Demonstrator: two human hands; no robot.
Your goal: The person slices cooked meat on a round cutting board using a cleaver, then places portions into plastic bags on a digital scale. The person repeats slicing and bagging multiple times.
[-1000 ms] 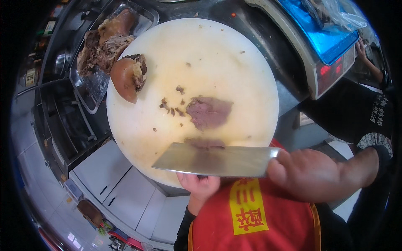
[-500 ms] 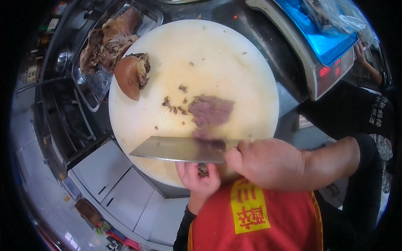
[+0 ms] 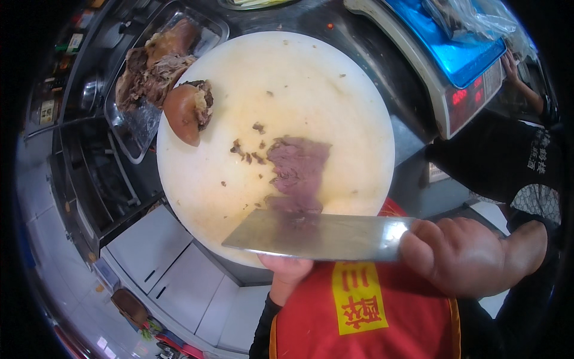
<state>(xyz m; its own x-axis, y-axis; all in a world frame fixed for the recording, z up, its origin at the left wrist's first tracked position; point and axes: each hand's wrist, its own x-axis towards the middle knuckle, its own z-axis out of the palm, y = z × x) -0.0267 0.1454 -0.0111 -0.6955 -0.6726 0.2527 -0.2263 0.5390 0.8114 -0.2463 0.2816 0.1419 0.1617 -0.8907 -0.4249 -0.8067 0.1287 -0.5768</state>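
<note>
My right hand (image 3: 457,254) is closed round the handle end of a broad cleaver (image 3: 317,236). The blade lies across the near part of a round white cutting board (image 3: 341,90), its tip toward the left. Behind the blade my left hand (image 3: 288,268) shows only its lower palm at the board's near edge; its fingers and anything in them are hidden. Just beyond the blade, thin dark-pink slices of cooked meat (image 3: 299,164) lie overlapping, partly covered by the blade. Small dark scraps (image 3: 248,157) are scattered left of them.
A brown-skinned chunk of meat (image 3: 184,113) sits at the board's far left. Beside it a metal tray (image 3: 136,134) holds large cooked pieces. At the far right stands a scale (image 3: 445,96) with a blue tray (image 3: 472,63) and plastic bag. Another person's arm (image 3: 523,87) shows beyond it.
My right hand has moved right and toward me with the cleaver. The blade now covers the left fingers, which earlier held a small piece of meat. More of the slices shows.
</note>
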